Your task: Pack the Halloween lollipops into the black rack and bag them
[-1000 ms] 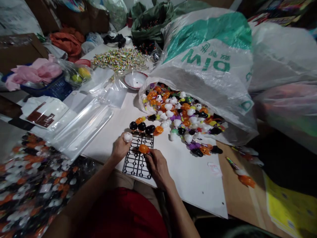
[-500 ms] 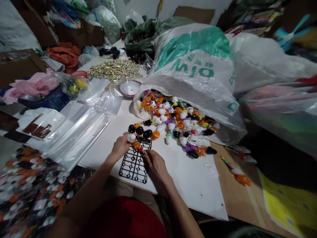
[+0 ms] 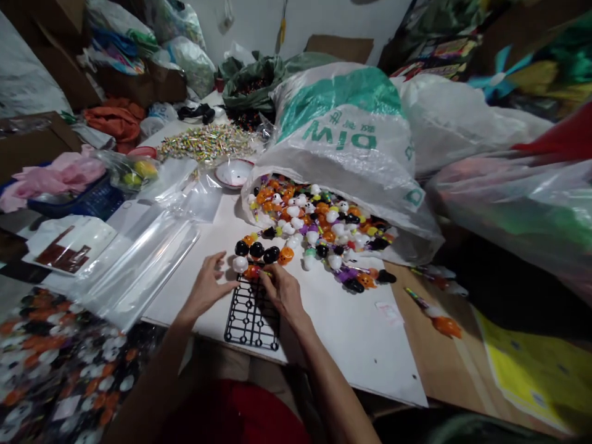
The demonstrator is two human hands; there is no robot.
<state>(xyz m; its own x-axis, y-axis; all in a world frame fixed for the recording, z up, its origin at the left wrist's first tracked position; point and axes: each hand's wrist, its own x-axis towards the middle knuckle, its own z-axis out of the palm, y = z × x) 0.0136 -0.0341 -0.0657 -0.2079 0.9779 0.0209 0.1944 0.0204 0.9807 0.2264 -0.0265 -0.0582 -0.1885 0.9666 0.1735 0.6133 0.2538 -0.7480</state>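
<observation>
A black plastic grid rack (image 3: 252, 320) lies flat near the front edge of the white table. Along its far end sit a white ball-shaped piece (image 3: 240, 264), several black ones (image 3: 256, 250) and an orange pumpkin-like piece (image 3: 285, 254). My right hand (image 3: 284, 291) pinches a small orange toy (image 3: 252, 271) with a coloured end, over the rack's far rows. To the left of the rack, my left hand (image 3: 208, 288) is open, fingers apart and holding nothing, its thumb close to the rack's edge.
Behind, a large white-and-green sack (image 3: 342, 129) spills a heap of small toys (image 3: 319, 228). Clear plastic sleeves (image 3: 139, 265) lie at left, near a blue basket (image 3: 78, 197). A white bowl (image 3: 234, 174) stands farther back; a lone orange-and-white toy (image 3: 439, 317) lies right on cardboard.
My left hand has let go beside the white piece and moved left, its fingers spreading. My right hand has moved slightly away from me with the orange toy. The view has shifted slightly.
</observation>
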